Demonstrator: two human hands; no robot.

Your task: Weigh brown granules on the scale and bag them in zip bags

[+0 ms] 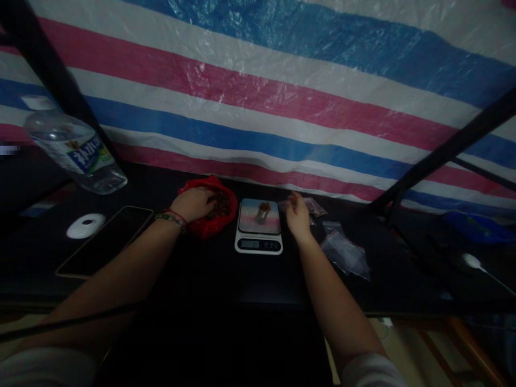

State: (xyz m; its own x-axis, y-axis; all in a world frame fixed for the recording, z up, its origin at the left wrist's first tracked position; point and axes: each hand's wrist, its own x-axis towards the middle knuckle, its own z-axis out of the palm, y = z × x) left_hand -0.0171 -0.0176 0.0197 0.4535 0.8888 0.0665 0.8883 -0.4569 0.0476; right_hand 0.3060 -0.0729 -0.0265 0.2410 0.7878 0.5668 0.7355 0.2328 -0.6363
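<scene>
My left hand [192, 203], with bracelets at the wrist, reaches into a red plastic bag [209, 230]. Its fingertips touch small brown pieces [221, 205] inside the bag, and their grip is hidden. On a white digital scale [238, 241] stands a small metal cup [262, 214] filled with similar brown bits. Just right of the scale is my right hand [297, 216], its fingers loosely curved and apart, with nothing visible in them. Behind that hand lies a small clear bag [315, 206] with brown contents. Flat clear zip bags [345, 251] lie farther right.
At the left are a clear bottle [80, 148], a phone [108, 242] and a white oval object [86, 226]. A striped plastic sheet [258, 102] hangs behind the black table [217, 279]. Dark frame bars [443, 145] slant at both sides. A blue item [478, 227] lies far right.
</scene>
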